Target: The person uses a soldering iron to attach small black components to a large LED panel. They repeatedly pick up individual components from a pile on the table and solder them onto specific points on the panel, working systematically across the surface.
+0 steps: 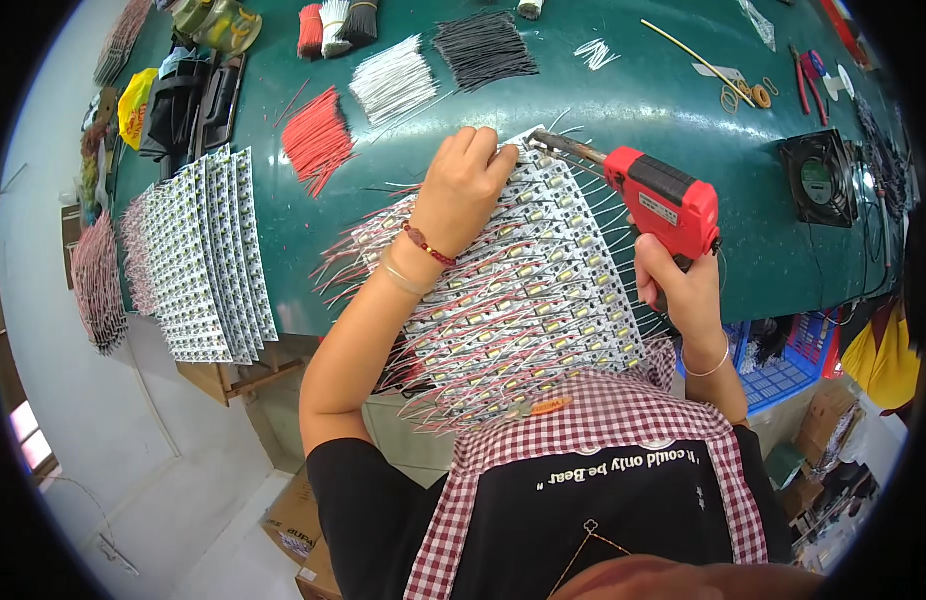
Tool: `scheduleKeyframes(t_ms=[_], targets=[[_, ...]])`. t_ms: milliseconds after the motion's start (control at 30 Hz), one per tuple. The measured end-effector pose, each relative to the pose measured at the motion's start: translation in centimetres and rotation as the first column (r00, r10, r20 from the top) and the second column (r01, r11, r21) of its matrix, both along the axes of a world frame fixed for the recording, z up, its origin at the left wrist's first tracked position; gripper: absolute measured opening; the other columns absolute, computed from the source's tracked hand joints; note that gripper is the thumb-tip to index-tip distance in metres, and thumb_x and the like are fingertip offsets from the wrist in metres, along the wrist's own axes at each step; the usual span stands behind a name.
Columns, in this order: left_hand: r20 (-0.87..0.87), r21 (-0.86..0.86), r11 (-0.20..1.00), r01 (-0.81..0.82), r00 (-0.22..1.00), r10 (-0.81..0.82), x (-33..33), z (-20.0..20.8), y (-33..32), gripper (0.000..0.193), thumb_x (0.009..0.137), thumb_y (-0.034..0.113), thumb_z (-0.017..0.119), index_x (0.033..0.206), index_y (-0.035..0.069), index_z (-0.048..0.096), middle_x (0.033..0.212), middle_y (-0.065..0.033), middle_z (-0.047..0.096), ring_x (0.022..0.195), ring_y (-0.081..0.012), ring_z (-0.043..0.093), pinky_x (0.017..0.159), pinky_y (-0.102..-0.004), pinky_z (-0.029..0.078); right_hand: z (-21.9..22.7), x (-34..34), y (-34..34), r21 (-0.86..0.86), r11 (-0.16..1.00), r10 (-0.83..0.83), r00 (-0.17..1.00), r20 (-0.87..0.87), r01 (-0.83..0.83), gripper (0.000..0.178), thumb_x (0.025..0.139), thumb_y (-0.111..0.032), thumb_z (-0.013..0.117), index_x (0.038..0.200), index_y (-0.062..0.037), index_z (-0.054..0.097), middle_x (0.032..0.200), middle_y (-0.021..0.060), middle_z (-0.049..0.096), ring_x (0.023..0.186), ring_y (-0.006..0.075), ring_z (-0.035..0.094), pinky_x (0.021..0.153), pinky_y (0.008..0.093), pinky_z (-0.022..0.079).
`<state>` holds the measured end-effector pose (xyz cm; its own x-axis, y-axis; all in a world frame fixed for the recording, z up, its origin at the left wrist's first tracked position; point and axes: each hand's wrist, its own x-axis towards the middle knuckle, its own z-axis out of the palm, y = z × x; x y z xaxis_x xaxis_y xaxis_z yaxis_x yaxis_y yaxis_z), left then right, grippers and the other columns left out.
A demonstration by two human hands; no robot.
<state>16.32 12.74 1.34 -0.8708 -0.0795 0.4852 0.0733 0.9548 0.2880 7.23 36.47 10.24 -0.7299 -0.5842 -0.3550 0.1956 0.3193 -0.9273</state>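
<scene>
I have the circuit-board sheet (pixel 598 300) under the left hand (pixel 465 185), whose fingers bend near its far corner; I can't tell what they pinch. The right hand (pixel 683 285) is wrapped around the red soldering gun (pixel 663 200), tip just right of those fingers. I'd steady the left, touch briefly, and spare neighbouring joints and skin.
</scene>
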Motion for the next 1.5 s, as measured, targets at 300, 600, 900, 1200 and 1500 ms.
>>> scheduleKeyframes(t_ms=[300, 600, 900, 1200, 1500], targets=[[-0.028, 0.022, 1.000, 0.000, 1.000, 0.000, 0.0, -0.2, 0.0, 0.024, 0.069, -0.001, 0.059, 0.092, 0.001, 0.062, 0.080, -0.0089, 0.047, 0.076, -0.0243, 0.050, 0.067, -0.0346, 0.043, -0.1, -0.1, 0.0, -0.008, 1.000, 0.016, 1.000, 0.000, -0.016, 0.019, 0.087, -0.019, 0.069, 0.085, -0.0024, 0.061, 0.057, 0.0001, 0.056, 0.044, 0.0057, 0.051, 0.040, 0.0207, 0.040], [-0.015, 0.055, 0.998, -0.015, 1.000, 0.016, 0.1, 0.4, 0.2, 0.029, 0.068, -0.006, 0.058, 0.095, 0.004, 0.063, 0.079, -0.0088, 0.048, 0.074, -0.0249, 0.053, 0.066, -0.0354, 0.046, 0.0, -0.1, 0.0, 0.015, 1.000, 0.000, 1.000, 0.006, 0.000, 0.018, 0.086, -0.018, 0.069, 0.089, -0.0026, 0.061, 0.058, -0.0002, 0.056, 0.044, 0.0052, 0.050, 0.040, 0.0207, 0.040], [-0.028, 0.066, 0.997, -0.027, 0.999, 0.029, 0.2, 0.5, 0.5, 0.031, 0.069, -0.006, 0.059, 0.097, 0.004, 0.063, 0.079, -0.0097, 0.047, 0.073, -0.0254, 0.053, 0.065, -0.0355, 0.046, 0.5, 0.1, 0.1, 0.035, 0.999, 0.022, 1.000, 0.012, -0.022, 0.019, 0.086, -0.019, 0.070, 0.089, -0.0026, 0.061, 0.059, -0.0005, 0.056, 0.045, 0.0048, 0.050, 0.041, 0.0206, 0.040], [-0.031, -0.023, 0.999, -0.036, 0.999, 0.035, 0.2, 0.6, 0.6, 0.026, 0.069, -0.004, 0.058, 0.094, 0.003, 0.063, 0.078, -0.0081, 0.047, 0.073, -0.0238, 0.052, 0.064, -0.0347, 0.043, 0.2, 0.0, 0.5, -0.015, 1.000, -0.023, 0.999, 0.024, 0.023, 0.019, 0.085, -0.019, 0.070, 0.088, -0.0029, 0.061, 0.058, 0.0002, 0.057, 0.044, 0.0056, 0.052, 0.040, 0.0200, 0.040], [-0.050, -0.020, 0.999, -0.029, 0.998, 0.028, 0.1, 0.9, 0.7, 0.027, 0.069, -0.004, 0.058, 0.094, 0.004, 0.063, 0.080, -0.0076, 0.049, 0.075, -0.0238, 0.050, 0.067, -0.0348, 0.042, 0.2, 0.0, 0.7, -0.023, 1.000, -0.006, 1.000, 0.030, 0.007, 0.019, 0.086, -0.019, 0.070, 0.088, -0.0026, 0.061, 0.058, 0.0004, 0.057, 0.044, 0.0056, 0.051, 0.039, 0.0208, 0.039]])
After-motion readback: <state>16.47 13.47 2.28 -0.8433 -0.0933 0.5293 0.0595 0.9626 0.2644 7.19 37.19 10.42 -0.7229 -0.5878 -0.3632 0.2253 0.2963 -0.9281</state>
